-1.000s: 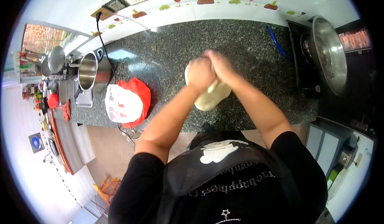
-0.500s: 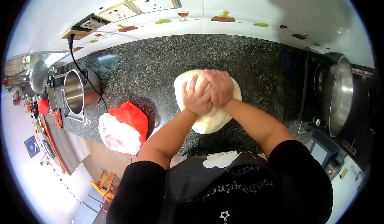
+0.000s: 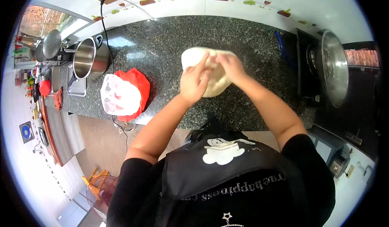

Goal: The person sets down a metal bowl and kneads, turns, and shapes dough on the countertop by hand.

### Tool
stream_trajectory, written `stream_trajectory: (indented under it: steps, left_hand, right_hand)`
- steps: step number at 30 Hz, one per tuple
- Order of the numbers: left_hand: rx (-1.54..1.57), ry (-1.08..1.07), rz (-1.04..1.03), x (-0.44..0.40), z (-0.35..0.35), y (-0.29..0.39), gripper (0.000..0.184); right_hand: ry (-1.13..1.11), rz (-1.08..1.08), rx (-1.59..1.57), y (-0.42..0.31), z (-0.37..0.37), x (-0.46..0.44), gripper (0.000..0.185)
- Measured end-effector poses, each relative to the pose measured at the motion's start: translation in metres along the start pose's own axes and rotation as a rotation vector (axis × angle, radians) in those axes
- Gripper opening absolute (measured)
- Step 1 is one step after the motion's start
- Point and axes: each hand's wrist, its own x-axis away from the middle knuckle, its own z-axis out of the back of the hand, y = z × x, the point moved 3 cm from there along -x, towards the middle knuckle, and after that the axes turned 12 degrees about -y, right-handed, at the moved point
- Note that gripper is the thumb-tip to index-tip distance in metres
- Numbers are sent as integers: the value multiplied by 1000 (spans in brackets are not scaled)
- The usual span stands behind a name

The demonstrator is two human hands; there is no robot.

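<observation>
A pale, rounded mass of dough lies on the dark speckled counter. My left hand is over the dough's left part, fingers stretched out toward the wall. From the right, my right hand reaches across the dough with its fingers extended toward the left hand, its fingertips slightly blurred. The hands cover part of the dough's middle. Whether the fingertips press into it or only rest over it, I cannot tell.
A red and white plastic bag sits left of the dough, with a steel pot behind it. A black power cord runs down past the bag. At right, a large metal bowl stands on the stove.
My hands were stacked together, pressing on the dough; now they are apart with fingers stretched out. The view has shifted, so the counter and dough appear higher in the picture.
</observation>
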Motion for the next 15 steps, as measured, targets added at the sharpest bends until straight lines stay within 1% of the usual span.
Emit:
stream_trajectory:
  steps: [1,2,3,4,5,6,8,9,10,11,12,13,14,15]
  left_hand:
    - [-94,49,77,3,18,9,46]
    - [-106,178,58,-9,36,2,43]
    - [-248,344,-21,-26,41,-8,41]
    - [-386,509,-101,-44,39,-27,38]
    - [-441,429,-125,-64,25,-50,32]
    - [-444,-149,125,-81,-11,-94,31]
    - [-307,-86,405,-72,-12,-56,33]
    - [-327,59,312,-62,-26,-67,33]
    - [-376,267,169,-38,-32,-39,32]
    - [-429,361,120,-11,-45,-19,32]
    - [-445,312,195,13,-65,-14,34]
    - [-449,317,195,35,-81,-3,35]
    - [-496,330,150,54,-99,-8,37]
    - [-614,461,38,64,-119,-22,38]
  right_hand:
    - [-133,-90,135,-16,6,8,49]
    - [-261,-185,268,-31,14,11,51]
    - [-171,-145,426,-52,20,5,54]
    - [76,6,551,-50,14,-10,48]
    - [370,246,489,-23,-7,-51,47]
    - [646,481,409,-2,-27,-74,47]
    - [-1,-173,304,-29,-32,-53,44]
    - [-115,-90,514,-27,-35,-49,45]
    - [132,157,292,-15,-43,-23,41]
    - [311,352,353,-12,-51,7,37]
    - [356,382,341,-5,-58,36,37]
    - [303,375,430,-1,-58,58,40]
    - [325,459,448,9,-61,74,42]
    - [339,518,487,16,-63,78,42]
